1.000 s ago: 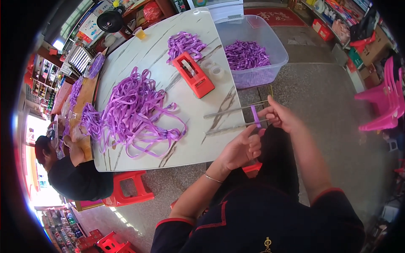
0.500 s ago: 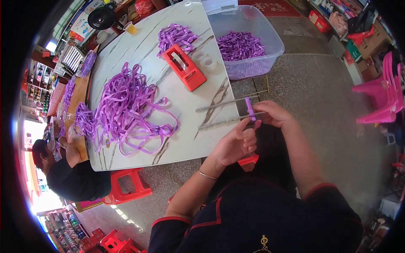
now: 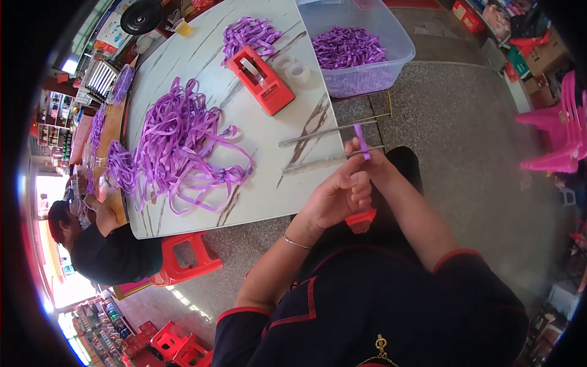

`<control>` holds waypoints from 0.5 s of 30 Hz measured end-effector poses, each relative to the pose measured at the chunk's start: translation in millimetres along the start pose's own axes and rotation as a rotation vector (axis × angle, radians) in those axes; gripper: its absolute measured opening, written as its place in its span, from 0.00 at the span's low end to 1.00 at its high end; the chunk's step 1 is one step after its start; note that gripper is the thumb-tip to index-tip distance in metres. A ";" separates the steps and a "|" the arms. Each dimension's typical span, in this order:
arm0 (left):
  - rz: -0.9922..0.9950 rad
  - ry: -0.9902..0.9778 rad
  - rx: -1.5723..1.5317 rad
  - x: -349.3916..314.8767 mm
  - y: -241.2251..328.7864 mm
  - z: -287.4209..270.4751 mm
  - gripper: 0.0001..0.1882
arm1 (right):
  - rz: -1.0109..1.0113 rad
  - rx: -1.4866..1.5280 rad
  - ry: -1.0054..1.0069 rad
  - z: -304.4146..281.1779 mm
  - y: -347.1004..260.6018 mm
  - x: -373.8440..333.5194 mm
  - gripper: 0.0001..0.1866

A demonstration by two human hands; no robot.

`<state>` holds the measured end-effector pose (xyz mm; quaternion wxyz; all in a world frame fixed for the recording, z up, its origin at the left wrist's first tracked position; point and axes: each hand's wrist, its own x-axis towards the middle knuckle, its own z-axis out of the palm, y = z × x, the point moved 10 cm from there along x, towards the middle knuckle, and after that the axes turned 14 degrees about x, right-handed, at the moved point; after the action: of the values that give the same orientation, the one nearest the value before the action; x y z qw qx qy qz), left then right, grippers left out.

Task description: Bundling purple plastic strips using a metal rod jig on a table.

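Note:
Two thin metal rods [image 3: 318, 132] jut side by side over the table's right edge, and a short purple ribbon [image 3: 361, 142] lies across them near their free ends. My left hand [image 3: 343, 194] is closed, its thumb and index finger pinching at the ribbon's lower end, the other fingers curled. My right hand [image 3: 378, 168] reaches behind the ribbon, fingertips showing between the rods; its fingers look bent together, but what they hold is hidden. A large heap of long purple ribbons [image 3: 177, 140] lies on the table left of the rods.
On the marble-patterned table [image 3: 263, 205] stand a red tape dispenser [image 3: 263, 82], clear tape rolls [image 3: 298, 73] and a smaller purple ribbon pile [image 3: 251, 38]. Beyond its right edge is a clear bin [image 3: 367, 76] with purple ribbon pieces. A person [image 3: 113, 251] sits at the left by a red stool [image 3: 189, 260].
My right hand has moved left, from the right side of the ribbon to behind it, with fingertips now between the rods. My left hand stays at the ribbon's lower end. The view has shifted slightly.

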<state>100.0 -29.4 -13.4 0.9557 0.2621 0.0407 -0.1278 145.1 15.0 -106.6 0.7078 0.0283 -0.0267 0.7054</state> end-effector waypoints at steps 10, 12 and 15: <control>0.009 0.031 -0.004 -0.4 0.6 0.6 0.29 | -0.326 -0.647 0.865 3.9 -69.7 -73.1 0.21; 0.012 0.039 -0.002 -2.1 0.8 -1.0 0.29 | -0.474 -1.141 0.901 57.8 -83.9 -79.1 0.23; 0.012 0.050 0.002 -2.3 0.1 -2.0 0.30 | -0.510 -1.856 0.999 130.4 -73.3 -67.1 0.17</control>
<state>97.8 -27.8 -14.7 0.9549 0.2663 0.0628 -0.1158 218.4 -62.3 18.0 0.5098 -0.8039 -0.2518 0.1742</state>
